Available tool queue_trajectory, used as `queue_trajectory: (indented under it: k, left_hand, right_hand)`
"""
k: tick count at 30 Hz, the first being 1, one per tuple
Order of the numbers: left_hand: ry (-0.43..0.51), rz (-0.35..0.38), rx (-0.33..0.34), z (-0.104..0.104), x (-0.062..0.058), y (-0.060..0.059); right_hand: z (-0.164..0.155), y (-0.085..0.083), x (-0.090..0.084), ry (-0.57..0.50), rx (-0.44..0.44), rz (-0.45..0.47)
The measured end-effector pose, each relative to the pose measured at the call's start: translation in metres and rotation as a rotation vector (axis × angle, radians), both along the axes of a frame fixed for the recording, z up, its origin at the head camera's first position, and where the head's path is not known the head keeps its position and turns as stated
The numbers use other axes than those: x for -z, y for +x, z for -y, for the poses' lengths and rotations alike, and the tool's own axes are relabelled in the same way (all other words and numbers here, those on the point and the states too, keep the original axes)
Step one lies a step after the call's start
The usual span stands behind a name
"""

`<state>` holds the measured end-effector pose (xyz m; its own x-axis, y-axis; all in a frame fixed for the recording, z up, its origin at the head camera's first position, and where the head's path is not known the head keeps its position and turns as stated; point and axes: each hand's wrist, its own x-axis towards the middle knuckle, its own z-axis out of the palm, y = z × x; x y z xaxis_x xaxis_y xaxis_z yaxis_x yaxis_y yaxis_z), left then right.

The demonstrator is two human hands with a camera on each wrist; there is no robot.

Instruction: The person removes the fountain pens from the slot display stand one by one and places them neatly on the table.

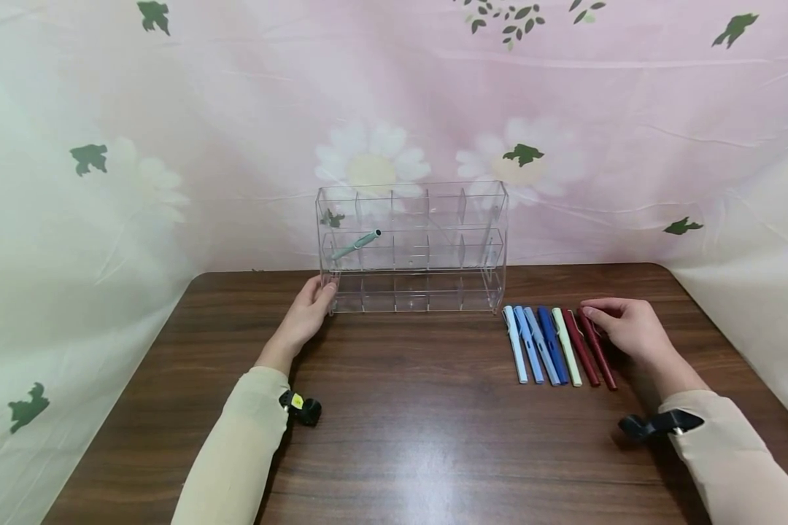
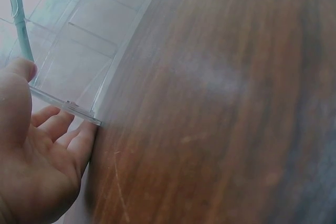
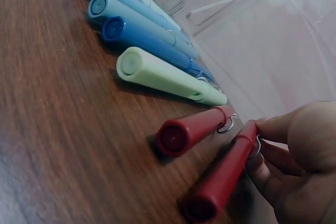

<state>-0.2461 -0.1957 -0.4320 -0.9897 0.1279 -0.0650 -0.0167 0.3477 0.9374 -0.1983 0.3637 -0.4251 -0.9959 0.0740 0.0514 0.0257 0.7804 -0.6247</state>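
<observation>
A clear acrylic pen organizer with tiered compartments stands at the back of the table, a teal pen leaning in its left part. My left hand holds the organizer's lower left side; the left wrist view shows the thumb and fingers on either side of its clear edge. At the right end of a row of pens, my right hand pinches the clip end of the outermost dark red pen. That red pen lies at a slant beside a second dark red pen.
Left of the red pens lie a pale green pen, a dark blue pen and several light blue pens, side by side on the brown wooden table. A floral cloth hangs right behind the organizer and around the sides.
</observation>
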Motion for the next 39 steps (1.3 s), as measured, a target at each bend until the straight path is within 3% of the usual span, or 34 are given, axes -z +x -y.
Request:
queue_trajectory:
  k: [7, 14, 23, 32, 39]
  left_hand:
    - [0.023, 0.008, 0.019, 0.0, 0.0, 0.0]
    - [0.037, 0.007, 0.017, 0.0, 0.0, -0.002]
    - [0.021, 0.015, 0.01, 0.0, 0.0, -0.001]
    - [0.022, 0.022, -0.002, 0.0, 0.001, -0.001]
    - [0.036, 0.008, 0.014, 0.0, 0.0, -0.001]
  right_hand:
    - [0.003, -0.002, 0.004, 0.017, 0.04, -0.01]
    - [0.003, 0.0, 0.004, 0.053, 0.025, -0.003]
    - [0.002, 0.006, -0.009, 0.032, 0.033, -0.055]
    - [0.045, 0.006, -0.038, -0.078, 0.018, -0.152]
    - [0.081, -0.001, -0.055, -0.263, -0.057, -0.212]
